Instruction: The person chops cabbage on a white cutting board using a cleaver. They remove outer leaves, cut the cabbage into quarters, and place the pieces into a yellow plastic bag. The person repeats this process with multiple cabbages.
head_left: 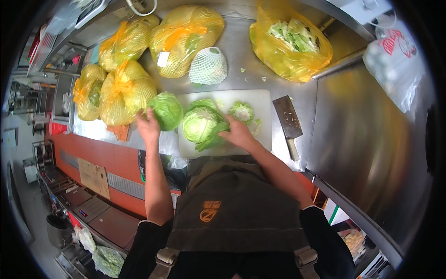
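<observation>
A pale green cabbage (199,123) sits on the white cutting board (226,150), its cut stem side facing up and outer leaves loosened. My right hand (240,134) grips a dark green outer leaf (214,136) on the cabbage's right side, between thumb and fingers. Left of the board lies a smooth, rounded green cabbage piece (166,111); whether it is a whole head or a cupped leaf I cannot tell. My left hand (148,125) is against its left side, with some fingers hidden. A cut-off cabbage base (243,112) lies at the board's right.
A cleaver (287,117) lies right of the board, handle towards me. An open yellow bag (289,66) holds leaf scraps. Tied yellow bags (127,94) of net-wrapped produce crowd the left, near a net-wrapped cabbage (209,67). A white plastic bag (393,62) hangs at right.
</observation>
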Demonstrator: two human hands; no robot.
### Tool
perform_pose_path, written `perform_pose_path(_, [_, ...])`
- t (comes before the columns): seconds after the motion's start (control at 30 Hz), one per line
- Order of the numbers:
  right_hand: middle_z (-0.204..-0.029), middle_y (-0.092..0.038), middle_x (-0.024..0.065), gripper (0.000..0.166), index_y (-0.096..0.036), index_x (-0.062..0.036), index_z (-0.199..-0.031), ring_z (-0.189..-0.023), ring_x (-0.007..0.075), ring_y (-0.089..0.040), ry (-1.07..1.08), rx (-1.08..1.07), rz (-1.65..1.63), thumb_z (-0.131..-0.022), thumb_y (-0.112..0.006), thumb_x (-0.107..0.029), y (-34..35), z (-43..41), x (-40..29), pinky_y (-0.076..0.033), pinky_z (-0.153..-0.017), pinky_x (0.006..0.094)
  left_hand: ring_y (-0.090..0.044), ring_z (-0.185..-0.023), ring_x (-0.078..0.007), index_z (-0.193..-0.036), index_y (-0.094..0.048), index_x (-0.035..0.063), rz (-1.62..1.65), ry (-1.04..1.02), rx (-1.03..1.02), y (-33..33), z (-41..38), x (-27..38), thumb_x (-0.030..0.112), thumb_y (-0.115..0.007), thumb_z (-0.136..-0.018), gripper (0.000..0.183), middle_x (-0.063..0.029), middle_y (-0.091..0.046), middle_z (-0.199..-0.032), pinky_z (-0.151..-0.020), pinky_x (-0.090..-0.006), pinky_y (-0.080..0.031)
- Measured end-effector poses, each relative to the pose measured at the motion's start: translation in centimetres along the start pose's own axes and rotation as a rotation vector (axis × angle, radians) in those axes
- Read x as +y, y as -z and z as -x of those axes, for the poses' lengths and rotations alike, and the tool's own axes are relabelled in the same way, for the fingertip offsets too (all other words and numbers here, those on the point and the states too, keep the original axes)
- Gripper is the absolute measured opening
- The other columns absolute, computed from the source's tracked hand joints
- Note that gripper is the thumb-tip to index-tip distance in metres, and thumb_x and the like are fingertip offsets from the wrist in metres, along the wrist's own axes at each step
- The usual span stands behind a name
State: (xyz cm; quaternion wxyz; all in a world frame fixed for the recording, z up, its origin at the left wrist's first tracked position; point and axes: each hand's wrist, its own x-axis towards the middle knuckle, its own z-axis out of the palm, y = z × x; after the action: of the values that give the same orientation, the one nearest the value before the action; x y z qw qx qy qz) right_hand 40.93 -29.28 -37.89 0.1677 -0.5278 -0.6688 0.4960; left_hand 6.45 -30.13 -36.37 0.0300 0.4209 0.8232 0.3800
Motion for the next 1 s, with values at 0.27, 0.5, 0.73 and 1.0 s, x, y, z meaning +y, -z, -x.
perform_pose_path(0.27, [-0.106, -0.073, 0.0243, 0.046, -0.066, 0.0012, -0.123, -0.098, 0.0428, -0.07, 0.047, 0.076, 0.078, -0.081, -0.08, -0.006, -0.5, 0.9, 4.3, -0.055, -0.087, 0.0463, -0.046, -0.142, -0.0453, -0.159, -0.039, 0.0103, -0.034, -0.244, -0.763, 0.4, 8.1, 9.5, 0.045, -0.086, -0.081, 0.098, -0.0309, -0.045, -0.153, -0.116, -0.0495, -0.042])
perform_pose_path(0.5, [-0.103, -0.07, 0.0249, 0.047, -0.065, 0.0037, -0.122, -0.091, 0.0432, -0.068, 0.345, 0.459, 0.468, -0.075, -0.074, -0.002, 2.5, 0.7, 1.5, -0.055, -0.085, 0.0487, -0.057, -0.133, -0.0402, -0.157, -0.037, -0.0019, 0.112, -0.16, -0.836, -1.2, 8.2, 8.4, 0.039, -0.093, -0.075, 0.108, -0.0328, -0.053, -0.143, -0.113, -0.0424, -0.045])
perform_pose_path(0.73, [-0.119, -0.071, 0.0265, 0.072, -0.059, 0.0008, -0.138, -0.108, 0.0418, -0.069, -0.023, -0.069, 0.156, -0.085, -0.078, -0.043, 2.8, 0.0, -5.7, -0.054, -0.095, 0.0469, -0.05, -0.139, -0.034, -0.153, -0.04, -0.0101, 0.408, 0.011, -0.948, -1.7, 11.2, 6.3, 0.041, -0.087, -0.085, 0.097, -0.0285, -0.052, -0.147, -0.114, -0.0397, -0.042])
perform_pose_path(1.0, [-0.135, -0.065, 0.0186, 0.076, -0.052, -0.0006, -0.148, -0.114, 0.0305, -0.068, -0.37, -0.239, -0.49, -0.091, -0.071, -0.047, 3.9, -1.0, 0.2, -0.058, -0.087, 0.0431, -0.056, -0.129, -0.0261, -0.165, -0.03, 0.014, 0.721, 0.504, -1.164, -3.0, 10.5, 2.2, 0.025, -0.07, -0.101, 0.077, -0.0181, -0.053, -0.152, -0.1, -0.0381, -0.051])
